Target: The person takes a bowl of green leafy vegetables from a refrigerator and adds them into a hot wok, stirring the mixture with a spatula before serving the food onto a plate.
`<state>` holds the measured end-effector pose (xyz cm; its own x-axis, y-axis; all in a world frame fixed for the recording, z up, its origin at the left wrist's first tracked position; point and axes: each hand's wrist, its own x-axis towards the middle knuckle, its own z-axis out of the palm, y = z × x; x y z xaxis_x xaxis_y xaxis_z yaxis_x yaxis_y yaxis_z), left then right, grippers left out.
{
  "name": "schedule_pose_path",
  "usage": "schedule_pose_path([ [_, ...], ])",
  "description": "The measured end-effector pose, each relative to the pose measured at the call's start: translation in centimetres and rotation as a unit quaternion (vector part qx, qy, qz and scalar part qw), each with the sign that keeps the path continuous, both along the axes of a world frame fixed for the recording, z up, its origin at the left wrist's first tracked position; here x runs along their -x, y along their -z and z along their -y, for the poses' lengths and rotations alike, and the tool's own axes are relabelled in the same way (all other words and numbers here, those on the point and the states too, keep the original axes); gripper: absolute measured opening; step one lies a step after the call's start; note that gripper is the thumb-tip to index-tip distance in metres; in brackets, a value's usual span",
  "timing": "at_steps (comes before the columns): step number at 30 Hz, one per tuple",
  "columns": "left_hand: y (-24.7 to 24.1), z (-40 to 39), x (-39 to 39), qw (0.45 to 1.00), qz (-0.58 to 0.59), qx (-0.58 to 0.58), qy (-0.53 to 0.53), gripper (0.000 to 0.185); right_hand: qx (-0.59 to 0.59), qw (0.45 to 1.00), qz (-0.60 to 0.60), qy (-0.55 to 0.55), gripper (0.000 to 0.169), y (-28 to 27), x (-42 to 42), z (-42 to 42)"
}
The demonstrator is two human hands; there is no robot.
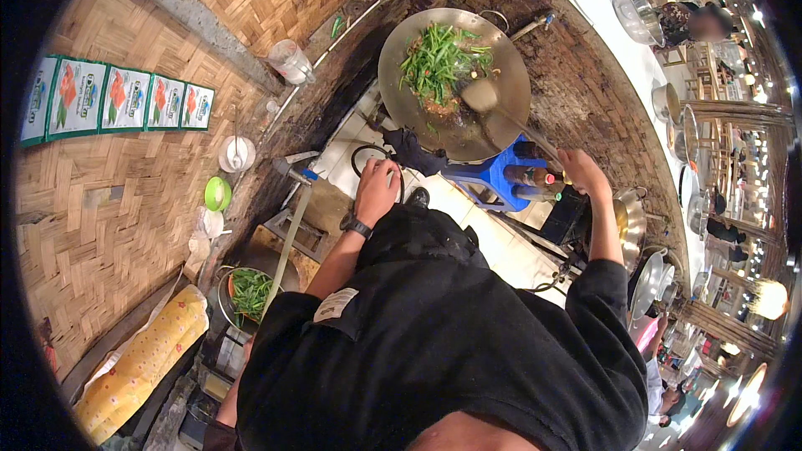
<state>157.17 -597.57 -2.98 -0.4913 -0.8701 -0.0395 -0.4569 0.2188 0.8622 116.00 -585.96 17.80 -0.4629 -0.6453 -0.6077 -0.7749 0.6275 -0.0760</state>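
Observation:
A large steel wok (401,106) holds chopped leafy greens (438,62) with bits of red among them. My right hand (584,172) grips the long handle of a wok spatula (481,96), whose blade rests inside the wok beside the greens. Against the wok's near rim hangs a dark cloth (413,151). My left hand (378,186), with a watch at the wrist, hovers just short of that cloth. Its fingers are loosely bent, and nothing shows in them.
Right of the wok's near side, a blue plastic stool (492,181) carries several bottles (525,175). A pot of greens (250,294) stands at lower left, near a hose (291,238) and a green cup (217,193). Metal bowls (638,12) line the white counter (626,31). Another person's arm (232,398) shows behind me.

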Motion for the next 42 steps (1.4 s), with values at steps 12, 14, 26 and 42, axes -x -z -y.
schedule_pose_path([
  [12,-0.3,1.5,0.9,0.998,-0.003,-0.055,0.013,0.016,0.219,0.953,0.005,0.209,0.046,19.6,-6.8,-0.2],
  [14,-1.2,1.5,0.1,0.998,-0.007,-0.070,-0.005,0.016,0.221,0.953,-0.115,0.173,0.044,13.3,-9.8,-0.2],
  [26,0.9,1.0,-2.4,0.994,0.036,-0.102,-0.018,0.013,0.096,0.984,-0.064,0.136,0.041,10.5,-14.4,-7.0],
  [42,3.9,2.3,1.7,0.985,0.010,-0.170,-0.013,0.024,0.049,0.977,-0.205,0.024,0.033,6.0,-8.3,0.2],
])
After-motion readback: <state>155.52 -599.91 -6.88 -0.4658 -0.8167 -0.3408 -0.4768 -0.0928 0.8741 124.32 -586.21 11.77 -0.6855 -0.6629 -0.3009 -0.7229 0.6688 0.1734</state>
